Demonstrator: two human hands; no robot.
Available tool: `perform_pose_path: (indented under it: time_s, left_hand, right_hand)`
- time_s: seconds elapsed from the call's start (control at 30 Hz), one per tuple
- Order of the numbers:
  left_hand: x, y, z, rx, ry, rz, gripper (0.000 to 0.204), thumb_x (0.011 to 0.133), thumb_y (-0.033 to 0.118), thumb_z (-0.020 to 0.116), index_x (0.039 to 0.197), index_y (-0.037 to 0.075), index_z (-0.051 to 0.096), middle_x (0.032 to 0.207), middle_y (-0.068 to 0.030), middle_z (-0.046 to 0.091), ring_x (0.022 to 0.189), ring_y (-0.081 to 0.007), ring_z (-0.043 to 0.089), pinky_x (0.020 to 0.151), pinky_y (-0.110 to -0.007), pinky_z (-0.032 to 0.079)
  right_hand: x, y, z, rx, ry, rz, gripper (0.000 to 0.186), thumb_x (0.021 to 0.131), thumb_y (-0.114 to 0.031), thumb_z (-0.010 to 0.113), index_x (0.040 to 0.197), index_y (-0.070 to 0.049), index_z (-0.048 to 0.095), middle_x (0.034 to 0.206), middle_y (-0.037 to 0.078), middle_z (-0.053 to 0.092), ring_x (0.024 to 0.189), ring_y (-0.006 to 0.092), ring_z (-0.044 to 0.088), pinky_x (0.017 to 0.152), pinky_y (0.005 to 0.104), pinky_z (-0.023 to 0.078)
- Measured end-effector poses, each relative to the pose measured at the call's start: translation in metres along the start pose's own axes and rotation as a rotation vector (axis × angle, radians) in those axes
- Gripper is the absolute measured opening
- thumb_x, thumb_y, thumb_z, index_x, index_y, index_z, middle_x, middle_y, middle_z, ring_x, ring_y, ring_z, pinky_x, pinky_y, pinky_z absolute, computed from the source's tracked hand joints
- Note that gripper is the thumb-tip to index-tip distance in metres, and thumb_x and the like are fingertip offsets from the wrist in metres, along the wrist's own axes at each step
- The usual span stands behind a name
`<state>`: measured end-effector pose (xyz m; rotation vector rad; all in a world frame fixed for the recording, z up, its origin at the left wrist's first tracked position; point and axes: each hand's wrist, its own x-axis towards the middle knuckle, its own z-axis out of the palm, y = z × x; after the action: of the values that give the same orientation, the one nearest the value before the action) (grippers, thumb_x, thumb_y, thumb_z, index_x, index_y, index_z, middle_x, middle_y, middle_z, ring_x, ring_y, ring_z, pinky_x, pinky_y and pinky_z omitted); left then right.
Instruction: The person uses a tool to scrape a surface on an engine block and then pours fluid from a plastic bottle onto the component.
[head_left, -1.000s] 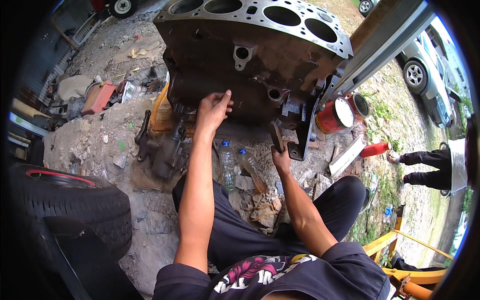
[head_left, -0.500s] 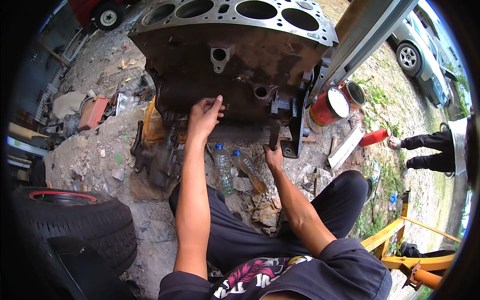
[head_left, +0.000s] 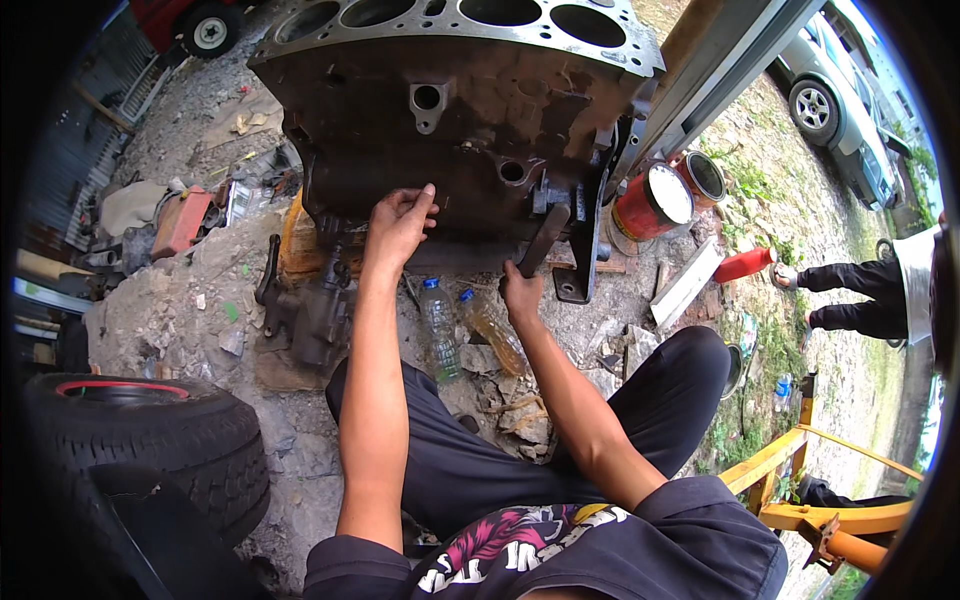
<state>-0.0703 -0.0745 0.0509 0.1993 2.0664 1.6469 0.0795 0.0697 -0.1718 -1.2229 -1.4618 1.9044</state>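
Observation:
An engine block [head_left: 390, 130], dark brown with a bare metal top face and large round bores, stands in front of me. My left hand [head_left: 400, 228] is just before its lower side, thumb and fingers curled together. Whatever sits between those fingers, if anything, is too small to make out. Lower and to the right, my right hand [head_left: 522, 292] is closed round the lower end of a dark flat bar [head_left: 546, 240]. The bar tilts up to the right, its upper end near a bracket [head_left: 574, 284] on the block's right end; whether they touch I cannot tell.
Two plastic bottles [head_left: 440, 330] stand and lean among stones below the block. A dark metal part [head_left: 322, 320] lies left of them, and a tyre [head_left: 180, 440] at lower left. Red cans [head_left: 648, 205], a post [head_left: 730, 70] and a yellow frame [head_left: 770, 465] are right. Another person [head_left: 860, 295] is far right.
The bar in my right hand has swung from nearly upright to leaning right, and that hand has shifted slightly left and up. My left hand stays near the same spot on the block.

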Motion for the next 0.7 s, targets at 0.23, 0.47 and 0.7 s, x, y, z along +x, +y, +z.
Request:
perform_pose_path:
  time_s: [0.23, 0.47, 0.7]
  left_hand:
    - [-0.001, -0.011, -0.007, 0.055, -0.004, 0.029, 0.043, 0.095, 0.047, 0.068, 0.106, 0.006, 0.065, 0.097, -0.0053, 0.073, 0.082, -0.0119, 0.068, 0.068, -0.027, 0.053]
    - [0.001, -0.032, -0.009, 0.197, -0.001, 0.084, 0.043, 0.095, 0.044, 0.068, 0.106, 0.003, 0.067, 0.090, -0.0049, 0.072, 0.076, -0.0118, 0.066, 0.066, -0.028, 0.051]
    - [-0.011, -0.027, -0.012, 0.470, 0.094, 0.141, 0.047, 0.089, 0.046, 0.073, 0.095, -0.001, 0.069, 0.072, -0.0069, 0.066, 0.069, -0.0149, 0.063, 0.066, -0.031, 0.050]
  right_hand:
    - [-0.079, 0.017, -0.008, -0.149, 0.033, 0.109, 0.035, 0.089, -0.026, 0.071, 0.064, -0.003, 0.058, 0.057, 0.002, 0.056, 0.049, 0.0129, 0.052, 0.048, 0.0354, 0.039]
    - [-0.092, -0.017, -0.021, -0.541, -0.177, -0.219, 0.040, 0.084, -0.031, 0.078, 0.091, 0.006, 0.065, 0.072, 0.012, 0.067, 0.066, 0.0189, 0.061, 0.064, 0.0380, 0.050]
    - [-0.050, 0.013, -0.070, -0.882, -0.106, -0.412, 0.034, 0.085, -0.021, 0.075, 0.101, 0.003, 0.059, 0.083, 0.028, 0.068, 0.080, 0.0481, 0.067, 0.070, 0.0523, 0.052]
